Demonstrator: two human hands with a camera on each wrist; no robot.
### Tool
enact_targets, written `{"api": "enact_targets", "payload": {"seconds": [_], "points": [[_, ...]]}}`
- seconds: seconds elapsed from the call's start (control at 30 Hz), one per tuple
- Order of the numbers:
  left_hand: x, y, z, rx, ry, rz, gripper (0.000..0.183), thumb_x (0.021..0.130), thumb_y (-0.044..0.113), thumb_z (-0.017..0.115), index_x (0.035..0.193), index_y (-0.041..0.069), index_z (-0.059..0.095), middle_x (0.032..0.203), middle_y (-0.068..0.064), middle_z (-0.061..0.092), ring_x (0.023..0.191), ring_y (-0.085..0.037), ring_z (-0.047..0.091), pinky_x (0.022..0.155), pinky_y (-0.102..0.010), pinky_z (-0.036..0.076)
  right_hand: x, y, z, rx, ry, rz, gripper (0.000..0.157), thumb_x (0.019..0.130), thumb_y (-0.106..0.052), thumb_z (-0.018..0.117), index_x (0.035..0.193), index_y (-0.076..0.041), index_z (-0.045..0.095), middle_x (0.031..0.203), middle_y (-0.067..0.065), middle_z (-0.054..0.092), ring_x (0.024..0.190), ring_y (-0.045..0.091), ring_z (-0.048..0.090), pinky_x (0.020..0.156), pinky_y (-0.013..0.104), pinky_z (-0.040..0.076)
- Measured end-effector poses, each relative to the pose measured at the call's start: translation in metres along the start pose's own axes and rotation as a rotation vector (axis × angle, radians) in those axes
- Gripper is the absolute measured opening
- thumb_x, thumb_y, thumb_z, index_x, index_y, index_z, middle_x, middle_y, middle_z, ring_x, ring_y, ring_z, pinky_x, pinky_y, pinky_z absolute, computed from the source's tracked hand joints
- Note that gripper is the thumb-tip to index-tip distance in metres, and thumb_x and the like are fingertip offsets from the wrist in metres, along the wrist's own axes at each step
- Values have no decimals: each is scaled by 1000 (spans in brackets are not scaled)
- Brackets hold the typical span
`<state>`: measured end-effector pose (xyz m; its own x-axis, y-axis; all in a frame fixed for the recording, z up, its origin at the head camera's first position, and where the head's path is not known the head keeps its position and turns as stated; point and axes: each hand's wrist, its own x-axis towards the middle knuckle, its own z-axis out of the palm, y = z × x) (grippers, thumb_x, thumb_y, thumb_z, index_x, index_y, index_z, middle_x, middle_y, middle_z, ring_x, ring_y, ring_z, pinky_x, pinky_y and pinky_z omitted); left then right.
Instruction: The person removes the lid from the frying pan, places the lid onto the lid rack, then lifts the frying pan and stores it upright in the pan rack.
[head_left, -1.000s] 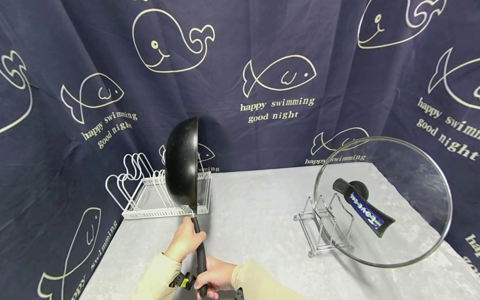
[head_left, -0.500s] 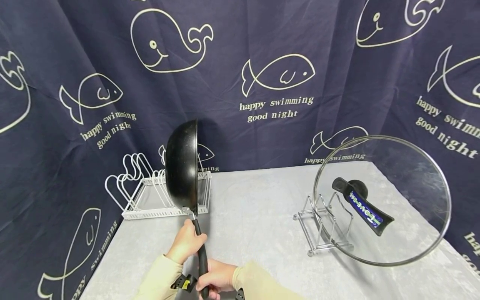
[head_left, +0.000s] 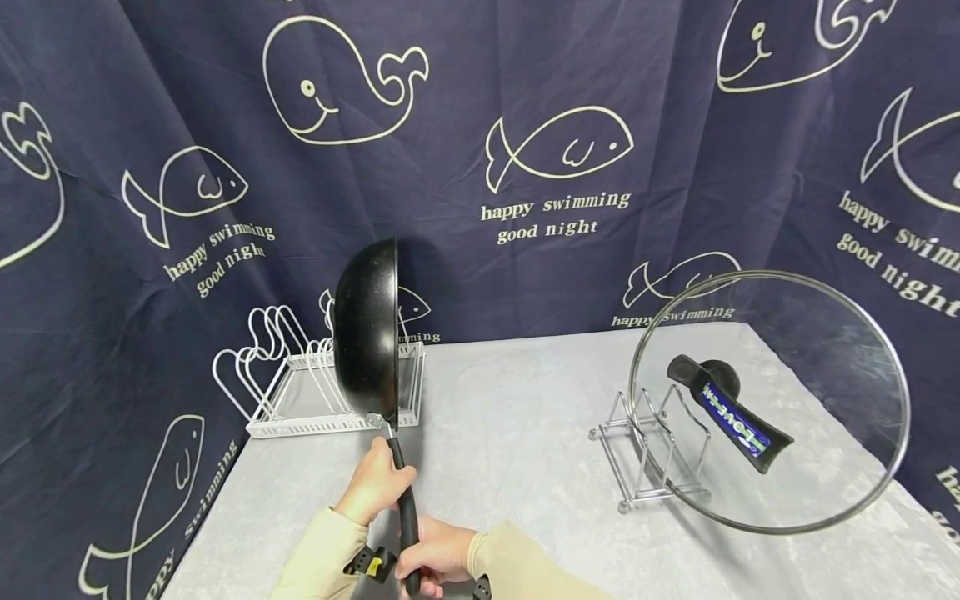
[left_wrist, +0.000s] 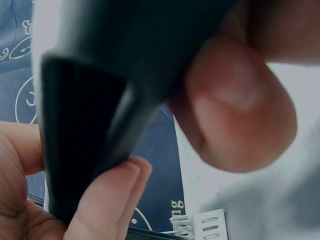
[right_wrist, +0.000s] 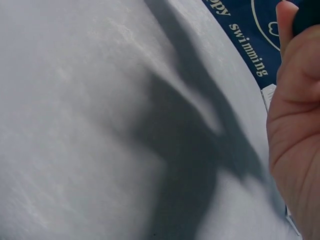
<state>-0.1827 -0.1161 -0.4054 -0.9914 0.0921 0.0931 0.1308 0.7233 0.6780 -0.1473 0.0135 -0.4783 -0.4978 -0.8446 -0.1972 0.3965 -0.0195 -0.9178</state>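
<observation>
A black wok (head_left: 365, 333) stands on its side in the head view, its open face turned right and its rim upright. Its bowl overlaps the right part of a white wire rack (head_left: 315, 427). My left hand (head_left: 378, 479) grips the black handle (head_left: 407, 517) close to the bowl. Lower down, my right hand (head_left: 438, 550) holds the handle's end. In the left wrist view the handle (left_wrist: 125, 45) fills the top, with fingers (left_wrist: 240, 110) curled about it. The right wrist view catches only part of my right hand (right_wrist: 300, 120) at its edge.
At the right, a glass lid (head_left: 832, 375) with a black handle (head_left: 738, 429) leans upright in a small chrome rack (head_left: 648, 467). Both racks stand on a grey-white tabletop (head_left: 517, 417). A dark blue curtain (head_left: 457, 275) with whale and fish prints hangs behind.
The wok's bowl has sunk slightly since one second ago, and its handle end has shifted a little right. Both hands keep their grip on the handle. The lid stays in its rack.
</observation>
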Motion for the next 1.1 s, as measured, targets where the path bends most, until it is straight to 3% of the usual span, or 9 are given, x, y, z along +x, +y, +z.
{"api": "enact_targets", "payload": {"seconds": [0.07,0.17,0.27,0.37,0.5,0.83,0.9,1.03,1.1], "points": [[1,-1,0,-6,0,-4,26,70,6,62,84,-3,43,66,-9,51,60,-25,53,57,-37,46,0,0,-1,3,11,5,44,74,0,46,115,13,39,48,-5,53,33,0,41,34,14,35],[3,-1,1,-10,0,-5,27,69,7,63,84,-3,42,66,-9,51,61,-25,53,57,-37,45,2,-1,-2,2,21,10,27,74,-1,46,98,12,46,50,-5,55,34,-1,41,35,13,35],[5,-3,1,-8,-4,-10,27,69,6,63,85,-3,43,67,-10,52,61,-25,52,58,-37,45,2,-1,-3,4,25,16,35,74,0,46,108,-2,46,50,-3,56,33,-1,41,34,14,35],[6,-4,2,-17,-12,-12,27,70,6,62,85,-3,43,67,-10,52,62,-25,53,58,-37,46,3,-2,-4,8,22,18,36,74,0,46,109,5,46,50,-3,57,33,0,41,33,14,35],[9,-4,2,-35,-16,-23,26,70,5,62,86,-4,43,65,-9,53,61,-25,55,58,-36,47,5,-3,-6,-3,45,29,24,74,-1,48,90,17,52,51,-2,57,32,0,41,34,14,35],[17,-1,5,-44,-27,-31,27,71,4,61,89,-4,43,67,-10,52,60,-25,54,55,-35,46,8,-3,-12,-57,75,-15,12,73,-1,46,79,6,53,49,-1,55,32,1,35,33,16,29],[18,-1,5,-60,-34,-31,28,72,3,61,90,-6,42,67,-11,52,57,-25,55,52,-35,48,8,-5,-12,-57,76,-11,13,73,-1,46,74,12,50,49,-1,55,32,0,34,33,16,28],[21,-3,5,-105,-59,-38,27,73,2,59,91,-7,42,66,-12,53,47,-23,56,43,-37,50,9,-6,-13,-44,63,-20,36,73,-2,46,94,28,41,50,-3,55,33,0,32,33,16,27],[22,-4,5,-124,-68,-44,24,72,1,58,90,-6,43,65,-12,52,43,-23,55,40,-38,50,9,-6,-13,-36,61,-20,41,74,-2,46,104,25,40,50,-3,56,33,-1,32,33,15,27]]}}
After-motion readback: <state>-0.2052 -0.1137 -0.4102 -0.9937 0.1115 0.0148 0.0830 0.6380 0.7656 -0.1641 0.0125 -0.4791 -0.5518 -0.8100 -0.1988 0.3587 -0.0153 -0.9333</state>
